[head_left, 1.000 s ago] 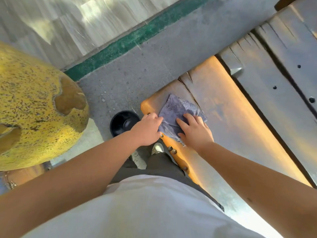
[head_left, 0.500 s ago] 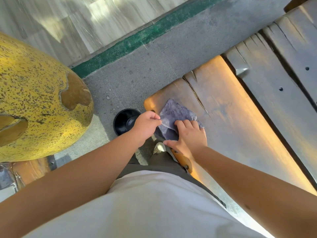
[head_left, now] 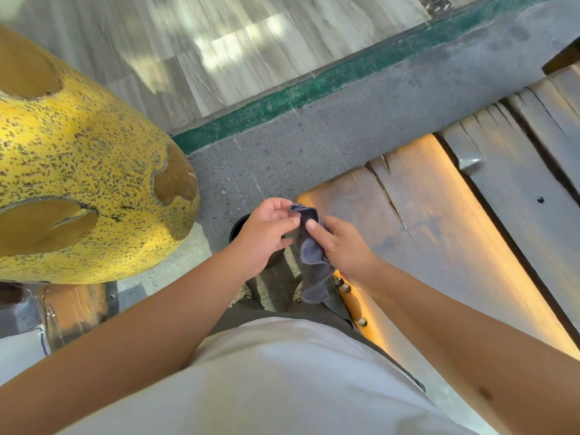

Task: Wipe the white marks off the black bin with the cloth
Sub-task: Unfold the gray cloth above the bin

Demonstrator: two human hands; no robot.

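At the far left a large yellow speckled sculpture (head_left: 81,171) crowds the grey pavement (head_left: 314,142); a swing of the left elbow could be knocked against it once bending begins. Just right of it, the black bin (head_left: 236,228) stands on the pavement, and only a sliver of its rim is seen, the rest being hidden under the left hand (head_left: 266,233). No white marks can be made out from here, so patches could be missed if the wipe is started without a clearer look.

The grip of the left hand is closed by thumb and fingertips on the top edge of the grey cloth (head_left: 310,255), which is held in the air just above and to the right of the bin. The grip of the right hand (head_left: 342,246) is clamped on the cloth's bunched middle, while the lower part hangs loose. That loose tail could be dragged over the gritty pavement and dirt carried onto the bin. A light pinch could also let the cloth slip.

Further right, the wooden surface (head_left: 439,233) lies close beside the person's legs, and a knee or the right forearm could be caught on its bolted edge.
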